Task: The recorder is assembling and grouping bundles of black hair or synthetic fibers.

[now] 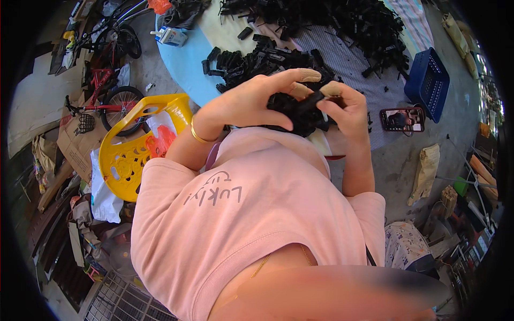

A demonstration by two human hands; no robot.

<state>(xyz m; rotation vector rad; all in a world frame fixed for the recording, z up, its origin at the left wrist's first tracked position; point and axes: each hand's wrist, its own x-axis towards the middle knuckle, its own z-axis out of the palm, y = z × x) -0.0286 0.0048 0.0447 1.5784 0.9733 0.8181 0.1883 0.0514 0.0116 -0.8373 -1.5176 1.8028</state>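
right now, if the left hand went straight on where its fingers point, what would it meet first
The left hand would probably meet the small black plastic piece held in the right hand, just before its beige-covered fingertips; depth is unclear.

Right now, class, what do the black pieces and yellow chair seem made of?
Black pieces: probably moulded plastic, fairly matt, judging by their uniform colour and repeated shapes. Yellow chair: likely glossy moulded plastic; bright highlights and patterned holes suggest it.

You've got bright daylight, glare far right; fisheye bends your edges into black corners. Black parts [369,32] read dark; blurred patch [342,294] low down.
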